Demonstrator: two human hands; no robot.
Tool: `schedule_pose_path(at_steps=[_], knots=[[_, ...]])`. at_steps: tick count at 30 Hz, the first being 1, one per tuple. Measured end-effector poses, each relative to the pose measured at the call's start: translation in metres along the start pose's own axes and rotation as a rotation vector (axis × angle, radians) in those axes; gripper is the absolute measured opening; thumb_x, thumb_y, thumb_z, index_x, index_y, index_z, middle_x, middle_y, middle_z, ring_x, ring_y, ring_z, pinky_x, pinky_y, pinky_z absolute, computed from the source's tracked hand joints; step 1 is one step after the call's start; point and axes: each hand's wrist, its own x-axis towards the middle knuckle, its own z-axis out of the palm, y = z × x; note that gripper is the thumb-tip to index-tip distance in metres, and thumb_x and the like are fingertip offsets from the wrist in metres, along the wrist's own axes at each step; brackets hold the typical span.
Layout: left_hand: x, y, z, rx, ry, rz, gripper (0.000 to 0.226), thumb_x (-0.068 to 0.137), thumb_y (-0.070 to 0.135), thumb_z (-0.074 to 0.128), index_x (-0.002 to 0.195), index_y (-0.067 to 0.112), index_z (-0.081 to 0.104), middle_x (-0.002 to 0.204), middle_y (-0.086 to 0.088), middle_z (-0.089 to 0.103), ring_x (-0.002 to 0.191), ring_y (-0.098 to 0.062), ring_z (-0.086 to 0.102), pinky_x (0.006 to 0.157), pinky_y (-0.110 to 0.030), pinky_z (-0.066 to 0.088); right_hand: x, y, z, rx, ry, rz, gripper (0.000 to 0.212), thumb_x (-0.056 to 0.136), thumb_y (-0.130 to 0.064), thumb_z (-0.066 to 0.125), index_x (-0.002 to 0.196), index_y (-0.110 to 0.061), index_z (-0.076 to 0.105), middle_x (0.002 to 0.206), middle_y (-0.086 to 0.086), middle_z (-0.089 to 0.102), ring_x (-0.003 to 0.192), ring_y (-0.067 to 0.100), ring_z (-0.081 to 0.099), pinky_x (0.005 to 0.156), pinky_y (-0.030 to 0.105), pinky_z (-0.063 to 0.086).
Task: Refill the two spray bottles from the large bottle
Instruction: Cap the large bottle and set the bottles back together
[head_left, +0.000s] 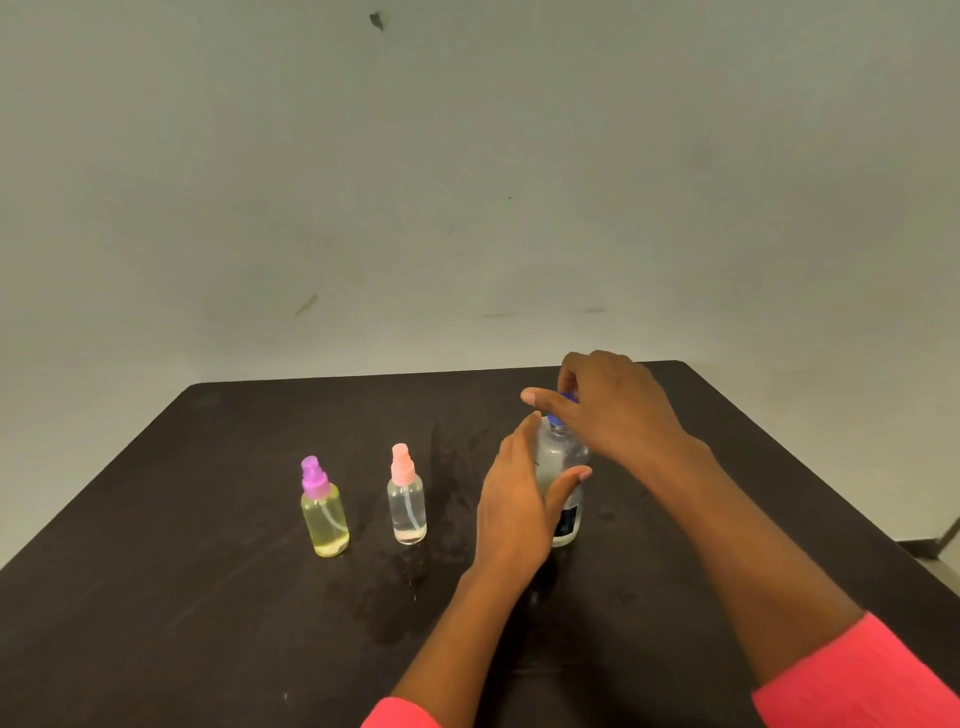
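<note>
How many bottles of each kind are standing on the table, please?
Spray bottles: 2 (purple-topped spray bottle, pink-topped spray bottle)
Large bottle: 1
Total: 3

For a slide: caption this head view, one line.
Left hand holds the large bottle, right hand grips its blue cap; two spray bottles stand beside.

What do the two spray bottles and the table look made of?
Purple-top bottle and pink-top bottle: probably clear, glossy plastic, since the liquid and dip tubes show through; glass is possible. Table: dark brown and matte, perhaps laminate or wood; faint streaks and wet-looking smears show on it.
</note>
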Motion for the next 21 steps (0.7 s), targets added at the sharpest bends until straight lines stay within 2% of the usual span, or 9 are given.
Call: schedule_pose_path(at_steps=[3, 6, 8, 12, 14, 17, 19, 21], knots=[[0.000, 0.000, 0.000, 0.010, 0.010, 0.008, 0.062, 0.082, 0.059, 0.056, 0.135, 0.040, 0.030, 0.129, 0.017, 0.046, 0.112, 0.003, 0.045, 0.094, -0.024, 0.043, -0.006, 0.002, -0.008, 0.160, -0.196, -0.115, 0.045, 0.090, -0.048, 0.051, 0.128, -0.026, 0.047, 0.124, 0.000, 0.050, 0.112, 0.017, 0.050, 0.091, 0.029, 0.041], [0.000, -0.002, 0.002, 0.028, 0.015, 0.003, 0.067, 0.080, 0.059, 0.055, 0.137, 0.034, 0.030, 0.134, 0.012, 0.046, 0.116, -0.001, 0.045, 0.097, -0.023, 0.042, -0.009, 0.004, -0.016, 0.136, -0.214, -0.199, 0.031, 0.092, -0.014, 0.053, 0.122, -0.023, 0.057, 0.124, -0.001, 0.055, 0.110, 0.015, 0.052, 0.094, 0.027, 0.043], [0.000, -0.002, 0.003, 0.041, 0.015, 0.003, 0.072, 0.079, 0.061, 0.053, 0.140, 0.031, 0.029, 0.137, 0.010, 0.044, 0.115, 0.002, 0.041, 0.095, -0.018, 0.036, -0.008, 0.003, -0.017, 0.103, -0.169, -0.167, 0.029, 0.091, -0.005, 0.053, 0.114, -0.019, 0.063, 0.119, 0.001, 0.061, 0.106, 0.017, 0.057, 0.091, 0.027, 0.045], [0.001, 0.000, 0.002, 0.038, 0.013, -0.009, 0.073, 0.079, 0.058, 0.056, 0.141, 0.029, 0.029, 0.139, 0.009, 0.043, 0.118, -0.001, 0.042, 0.094, -0.019, 0.034, -0.002, -0.003, -0.014, 0.033, -0.121, -0.098, 0.020, 0.089, -0.012, 0.059, 0.107, -0.014, 0.066, 0.111, 0.007, 0.066, 0.098, 0.023, 0.061, 0.083, 0.028, 0.048], [0.001, 0.000, 0.002, 0.048, 0.009, -0.016, 0.072, 0.080, 0.056, 0.058, 0.141, 0.030, 0.028, 0.138, 0.010, 0.043, 0.115, 0.001, 0.041, 0.092, -0.018, 0.034, 0.001, -0.005, -0.012, -0.028, -0.077, -0.066, 0.019, 0.088, -0.024, 0.063, 0.101, -0.012, 0.068, 0.102, 0.008, 0.067, 0.092, 0.023, 0.062, 0.075, 0.026, 0.045], [0.001, 0.000, 0.001, 0.027, 0.006, -0.003, 0.069, 0.081, 0.056, 0.058, 0.139, 0.032, 0.030, 0.136, 0.011, 0.045, 0.111, 0.005, 0.039, 0.093, -0.020, 0.037, 0.005, -0.005, -0.010, -0.072, -0.014, 0.008, 0.039, 0.081, -0.048, 0.066, 0.087, -0.009, 0.067, 0.081, 0.005, 0.066, 0.078, 0.021, 0.060, 0.066, 0.027, 0.044], [0.000, 0.001, 0.001, 0.012, 0.008, 0.003, 0.067, 0.081, 0.058, 0.057, 0.137, 0.034, 0.031, 0.134, 0.012, 0.046, 0.113, 0.003, 0.042, 0.095, -0.023, 0.041, 0.004, -0.004, -0.008, -0.092, 0.028, 0.037, 0.050, 0.077, -0.060, 0.062, 0.077, -0.010, 0.061, 0.066, 0.000, 0.056, 0.068, 0.019, 0.055, 0.061, 0.028, 0.041], [-0.002, 0.002, 0.000, 0.003, 0.005, 0.007, 0.063, 0.081, 0.058, 0.056, 0.135, 0.037, 0.031, 0.132, 0.015, 0.046, 0.112, 0.004, 0.043, 0.094, -0.020, 0.040, 0.001, -0.003, -0.004, -0.109, 0.043, 0.048, 0.054, 0.078, -0.068, 0.053, 0.076, -0.014, 0.054, 0.067, -0.002, 0.052, 0.070, 0.018, 0.052, 0.060, 0.029, 0.039]])
